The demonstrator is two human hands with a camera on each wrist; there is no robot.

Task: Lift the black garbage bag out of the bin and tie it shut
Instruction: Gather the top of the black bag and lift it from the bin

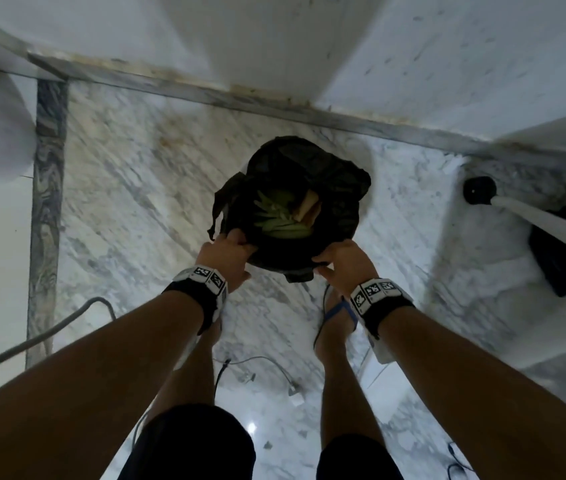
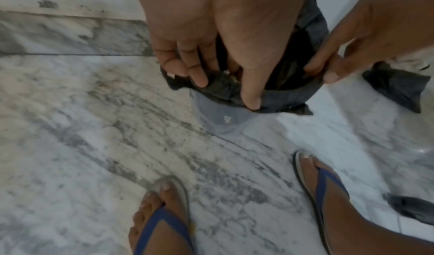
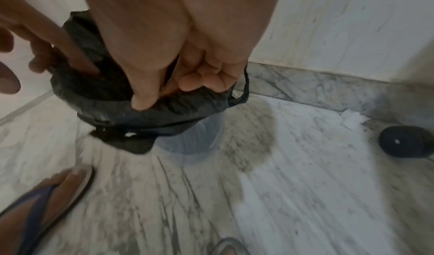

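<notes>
Down on the marble floor (image 1: 136, 188), a small grey bin (image 2: 218, 118) is seen close to the wall (image 1: 448, 64). The black garbage bag (image 1: 340, 188) is still inside the bin, and its top edge is folded out over the rim. The mouth of the bag is open, and green leafy scraps (image 1: 281, 220) and a tan piece can be seen inside it.

The near edge of the bag is held on both sides. The left hand (image 1: 231, 256) is curled over the rim, with the thumb pressed on the outside of the plastic and the fingers (image 2: 198, 73) tucked into the bunched fold. The right hand (image 1: 344, 263) is closed on the rim on the other side, and the plastic is pinched between its thumb (image 3: 143, 99) and its bent fingers. A thin loop of the bag (image 3: 245, 86) hangs free beside the right hand.

Two feet in blue flip-flops (image 2: 164, 222) are planted on the floor just in front of the bin. A round black thing (image 3: 404, 144) lies on the floor well to the right, near the wall. Grey cables (image 1: 67, 320) are spread on the floor behind the feet.
</notes>
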